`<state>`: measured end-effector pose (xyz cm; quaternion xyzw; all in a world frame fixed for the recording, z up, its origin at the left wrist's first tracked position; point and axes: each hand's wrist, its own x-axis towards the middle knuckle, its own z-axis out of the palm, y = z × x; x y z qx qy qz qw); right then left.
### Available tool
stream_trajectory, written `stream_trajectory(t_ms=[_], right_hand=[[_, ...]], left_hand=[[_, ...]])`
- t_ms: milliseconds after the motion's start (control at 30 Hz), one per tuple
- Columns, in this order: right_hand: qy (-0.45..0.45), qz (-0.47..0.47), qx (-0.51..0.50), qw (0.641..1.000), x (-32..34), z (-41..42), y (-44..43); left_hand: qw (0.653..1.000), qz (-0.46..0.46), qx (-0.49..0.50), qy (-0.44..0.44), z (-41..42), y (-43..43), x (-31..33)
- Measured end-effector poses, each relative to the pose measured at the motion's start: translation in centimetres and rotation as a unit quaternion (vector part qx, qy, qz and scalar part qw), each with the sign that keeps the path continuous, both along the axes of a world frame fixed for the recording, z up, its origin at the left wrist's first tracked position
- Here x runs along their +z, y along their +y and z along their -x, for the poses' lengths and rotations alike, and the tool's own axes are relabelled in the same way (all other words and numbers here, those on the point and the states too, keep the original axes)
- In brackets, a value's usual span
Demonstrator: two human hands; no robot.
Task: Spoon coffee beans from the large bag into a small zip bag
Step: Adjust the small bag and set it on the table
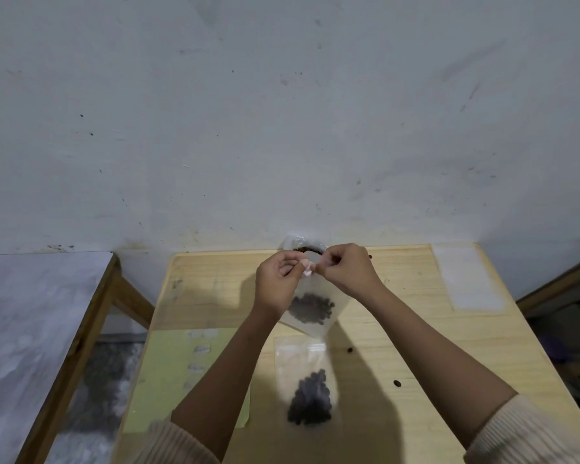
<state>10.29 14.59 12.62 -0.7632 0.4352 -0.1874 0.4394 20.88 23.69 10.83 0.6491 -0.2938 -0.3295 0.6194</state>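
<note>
Clear small zip bag hangs, its top pinched by fingers of left hand and right hand.

Over desk, left grip and right grip pinching small zip bag top, beans pooled below grips, large bag just behind

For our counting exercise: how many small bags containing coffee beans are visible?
2. The left hand and right hand pinch the held bag; the lying bag rests on the table, nearer. More may be hidden.
</note>
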Motion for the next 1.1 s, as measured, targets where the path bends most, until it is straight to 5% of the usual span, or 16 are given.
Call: stream_trajectory(t_ms=[200, 533, 900, 1100], right_hand=[[-0.037, -0.083, 0.013, 0.996, -0.1, 2.4, -1.6], [-0.1, -0.11, -0.049, 0.988, -1.6, 3.9, -0.4], [-0.165, -0.21, -0.052, 0.962, -2.5, 3.7, 1.5], [-0.121, -0.332, -0.061, 0.934, -3.9, 3.9, 3.3]], left_hand=[[0.996, 0.015, 0.079, 0.046, -1.0, 0.1, -0.8], [0.999, -0.003, 0.033, 0.031, 0.1, 0.7, -0.9], [0.981, 0.02, 0.097, 0.167, -0.5, 3.6, -0.7], [0.988, -0.08, 0.095, 0.09, 0.1, 6.8, -4.6]])
